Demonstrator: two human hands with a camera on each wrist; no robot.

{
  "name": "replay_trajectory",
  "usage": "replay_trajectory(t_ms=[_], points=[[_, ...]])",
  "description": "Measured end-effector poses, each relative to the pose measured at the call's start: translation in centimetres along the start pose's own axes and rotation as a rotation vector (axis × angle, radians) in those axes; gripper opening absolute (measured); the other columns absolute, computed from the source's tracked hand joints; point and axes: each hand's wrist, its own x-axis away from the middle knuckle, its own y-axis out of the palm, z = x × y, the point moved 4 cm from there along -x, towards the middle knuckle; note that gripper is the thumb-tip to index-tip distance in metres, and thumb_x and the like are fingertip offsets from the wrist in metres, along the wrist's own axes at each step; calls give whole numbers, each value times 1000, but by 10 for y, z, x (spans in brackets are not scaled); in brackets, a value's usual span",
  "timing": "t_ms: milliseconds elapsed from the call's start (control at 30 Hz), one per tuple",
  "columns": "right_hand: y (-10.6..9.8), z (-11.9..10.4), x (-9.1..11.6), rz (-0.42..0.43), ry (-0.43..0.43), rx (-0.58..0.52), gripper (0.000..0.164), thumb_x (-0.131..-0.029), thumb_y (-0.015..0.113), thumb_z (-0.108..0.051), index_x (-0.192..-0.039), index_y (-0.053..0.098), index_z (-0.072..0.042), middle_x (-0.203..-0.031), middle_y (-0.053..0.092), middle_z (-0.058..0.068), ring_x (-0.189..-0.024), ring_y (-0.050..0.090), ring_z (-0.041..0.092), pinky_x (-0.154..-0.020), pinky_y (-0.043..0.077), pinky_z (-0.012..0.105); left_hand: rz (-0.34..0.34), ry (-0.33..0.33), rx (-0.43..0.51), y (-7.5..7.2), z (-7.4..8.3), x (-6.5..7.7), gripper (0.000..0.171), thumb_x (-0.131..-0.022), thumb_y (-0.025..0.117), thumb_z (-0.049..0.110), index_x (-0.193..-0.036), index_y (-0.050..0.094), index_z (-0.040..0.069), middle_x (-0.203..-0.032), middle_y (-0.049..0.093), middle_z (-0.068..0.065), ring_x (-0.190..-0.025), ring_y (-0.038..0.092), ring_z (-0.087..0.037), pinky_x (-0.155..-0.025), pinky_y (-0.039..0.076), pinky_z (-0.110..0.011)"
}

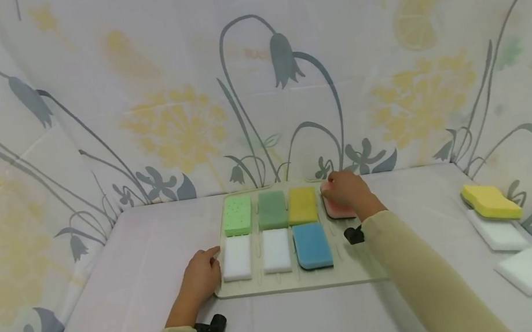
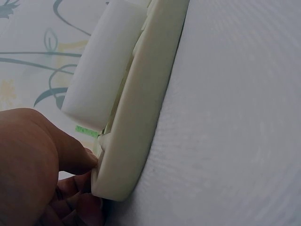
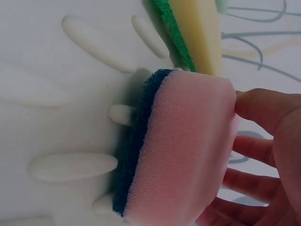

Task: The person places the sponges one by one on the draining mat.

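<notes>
Between thumb and fingers of the right hand (image 1: 349,191), the pink sponge (image 3: 183,141) is held, its dark scrub layer (image 3: 135,146) turned down toward the tray (image 1: 352,272) beneath the grip. Just left of that hold, the yellow sponge (image 1: 302,205) is seen; farther left, the tray's edge is pinched by the left hand (image 1: 200,275). Light, springy handling is to be expected: the foam looks soft, the scrub layer probably stiffer, little slip or breakage feared. It is best grasped gently, by the foam sides.
</notes>
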Motion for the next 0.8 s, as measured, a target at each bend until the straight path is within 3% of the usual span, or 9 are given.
replay_trajectory(t_ms=[433, 800], points=[[7, -4, -7, 30, 0, 31, 34, -91, 49, -27, -106, 65, -2, -105, 66, 20, -93, 60, 37, -80, 46, 49, 5, -8, 1, 1, 0, -1, 39, -94, 50, 7, -132, 57, -2, -86, 57, -9, -71, 48, -17, -63, 41, -31], [7, -9, -8, 21, 6, 56, 36, -91, 48, -28, -108, 65, -1, -109, 66, 21, -96, 61, 37, -83, 47, 50, 13, -12, -12, 0, 0, -1, 39, -94, 50, 7, -132, 57, -2, -86, 56, -9, -71, 48, -18, -63, 41, -30]])
